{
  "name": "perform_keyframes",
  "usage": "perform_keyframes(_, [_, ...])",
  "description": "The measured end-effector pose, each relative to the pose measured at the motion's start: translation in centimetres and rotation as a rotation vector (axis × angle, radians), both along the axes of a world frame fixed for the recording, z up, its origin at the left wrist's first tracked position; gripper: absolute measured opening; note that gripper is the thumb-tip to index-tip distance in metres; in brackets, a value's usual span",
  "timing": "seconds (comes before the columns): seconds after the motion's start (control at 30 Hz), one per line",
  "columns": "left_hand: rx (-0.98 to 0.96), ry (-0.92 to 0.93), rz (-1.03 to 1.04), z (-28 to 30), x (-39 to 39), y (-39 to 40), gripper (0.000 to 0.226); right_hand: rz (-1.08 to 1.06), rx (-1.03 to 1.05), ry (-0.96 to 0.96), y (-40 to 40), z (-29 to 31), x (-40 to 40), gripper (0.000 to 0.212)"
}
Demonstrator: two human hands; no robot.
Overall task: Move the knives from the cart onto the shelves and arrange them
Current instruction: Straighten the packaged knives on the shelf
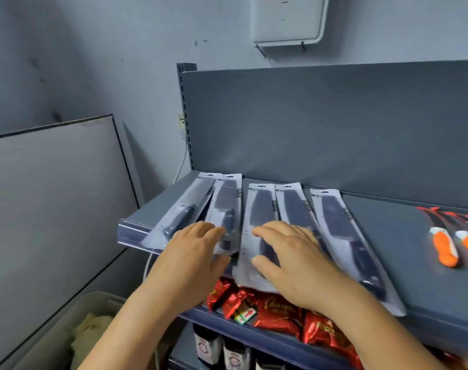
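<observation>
Several dark-handled knives in clear plastic packs lie side by side on the grey top shelf (382,225), handles toward me. My left hand (190,252) lies on the lower end of the second pack (226,206), fingers stretched over its handle. My right hand (291,260) rests flat with spread fingers on the third pack (259,209) and fourth pack (294,206). The leftmost pack (185,206) and the fifth pack (342,231) are untouched. The packs' lower ends overhang the shelf's front edge.
Orange-handled knives (445,248) lie at the shelf's right end. Red foil snack bags (278,313) fill the shelf below, with dark bottles (209,345) lower down. A grey bin (67,332) stands at lower left beside a leaning grey panel (54,188).
</observation>
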State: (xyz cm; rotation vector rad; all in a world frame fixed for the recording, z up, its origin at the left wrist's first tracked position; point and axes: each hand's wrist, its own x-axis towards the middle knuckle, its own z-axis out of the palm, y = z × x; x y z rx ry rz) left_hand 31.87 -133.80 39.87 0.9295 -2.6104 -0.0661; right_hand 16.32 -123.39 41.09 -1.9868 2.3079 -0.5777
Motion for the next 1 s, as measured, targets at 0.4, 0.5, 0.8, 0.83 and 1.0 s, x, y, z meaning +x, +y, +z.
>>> perform_keyframes(0.4, [0.093,0.037,-0.097,-2.0,6.1,-8.8,0.05,-0.16,0.225,0.005,-7.2,-1.1,7.0,0.061])
perform_keyframes(0.5, [0.146,0.065,-0.094,-2.0,6.4,-9.4,0.049,-0.184,0.224,-0.006,-8.1,-1.0,7.7,0.049])
perform_keyframes(0.8, [0.156,0.049,-0.056,-1.6,7.8,-11.4,0.051,-0.178,0.16,-0.016,-11.0,-1.0,9.8,0.049])
perform_keyframes(0.83, [0.159,0.042,-0.056,-1.5,7.7,-11.5,0.051,-0.182,0.151,-0.018,-11.3,-1.0,10.0,0.05])
perform_keyframes(1.0, [0.143,0.027,-0.063,-1.4,7.9,-12.2,0.05,-0.2,0.127,-0.02,-12.4,-1.1,10.6,0.05])
